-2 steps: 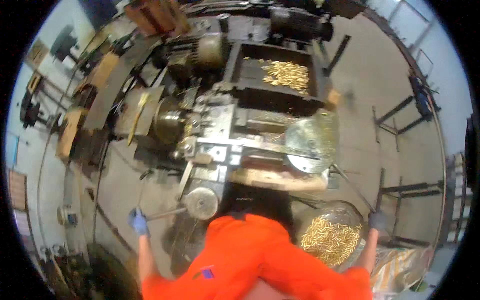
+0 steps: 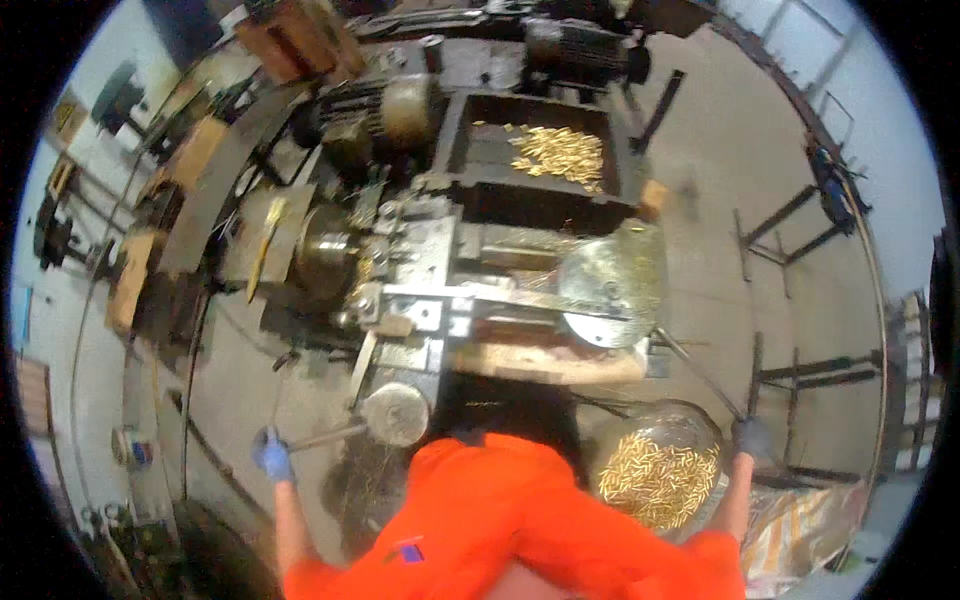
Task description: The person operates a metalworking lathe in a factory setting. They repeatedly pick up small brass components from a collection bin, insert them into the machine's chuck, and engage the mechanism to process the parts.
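My left hand, in a blue glove, is closed around the end of a metal lever that runs from a round metal handwheel hub at the machine's front left. On the right, my right hand, in a dark grey glove, grips the outer end of a long rod that slants up to the machine beside a round metal disc. Across the disc lies a flat steel bar. Next to my right forearm, a round pan holds many small brass-coloured pointed pieces.
A dark metal tray behind the disc carries more brass pieces. A brush rests on the machine's left part, near a round chuck. Motors stand at the back. A metal stand and a sack are at right.
The machine sits slightly farther left in the picture, as the view has shifted. Both hands keep their hold on the lever and the rod.
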`<state>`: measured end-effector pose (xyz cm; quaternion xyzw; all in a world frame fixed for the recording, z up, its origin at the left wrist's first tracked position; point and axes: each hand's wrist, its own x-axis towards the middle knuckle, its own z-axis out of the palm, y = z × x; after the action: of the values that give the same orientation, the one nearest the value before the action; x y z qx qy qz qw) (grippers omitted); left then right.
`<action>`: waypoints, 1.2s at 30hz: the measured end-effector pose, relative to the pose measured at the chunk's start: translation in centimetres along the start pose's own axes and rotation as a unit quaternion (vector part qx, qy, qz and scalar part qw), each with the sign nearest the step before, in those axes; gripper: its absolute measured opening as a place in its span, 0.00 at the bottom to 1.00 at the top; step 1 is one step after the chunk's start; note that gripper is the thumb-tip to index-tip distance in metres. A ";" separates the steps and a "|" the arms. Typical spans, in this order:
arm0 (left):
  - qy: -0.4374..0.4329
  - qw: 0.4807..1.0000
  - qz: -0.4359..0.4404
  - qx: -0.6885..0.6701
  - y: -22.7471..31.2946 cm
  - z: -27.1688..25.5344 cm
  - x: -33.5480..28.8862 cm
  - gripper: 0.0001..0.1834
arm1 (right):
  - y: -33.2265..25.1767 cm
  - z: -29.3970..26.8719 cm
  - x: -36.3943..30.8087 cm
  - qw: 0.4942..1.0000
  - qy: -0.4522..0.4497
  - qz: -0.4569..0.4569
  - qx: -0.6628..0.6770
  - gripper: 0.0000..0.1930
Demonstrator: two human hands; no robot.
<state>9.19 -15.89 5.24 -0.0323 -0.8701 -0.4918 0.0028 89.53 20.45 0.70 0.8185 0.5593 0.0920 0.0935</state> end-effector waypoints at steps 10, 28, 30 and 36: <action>-0.141 0.972 0.033 0.186 0.2 0.1 1.5 0.11 | -0.8 -3.4 0.2 0.999 -0.026 0.037 0.000 0.15; -0.277 0.939 0.111 0.170 2.0 5.4 -1.1 0.10 | -1.4 -7.7 -1.2 0.995 -0.067 0.072 0.033 0.17; -0.267 0.939 0.122 0.180 1.5 5.3 -1.1 0.09 | -2.2 -8.3 -1.5 0.994 -0.066 0.083 0.026 0.17; -0.259 0.932 0.159 0.197 -1.6 6.0 0.3 0.09 | -2.3 -9.2 -1.8 0.994 -0.076 0.073 0.024 0.18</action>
<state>8.97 -11.54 0.80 -0.2958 -0.9032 -0.2786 -0.1382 84.46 20.05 8.92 0.8639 0.4913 0.0229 0.1088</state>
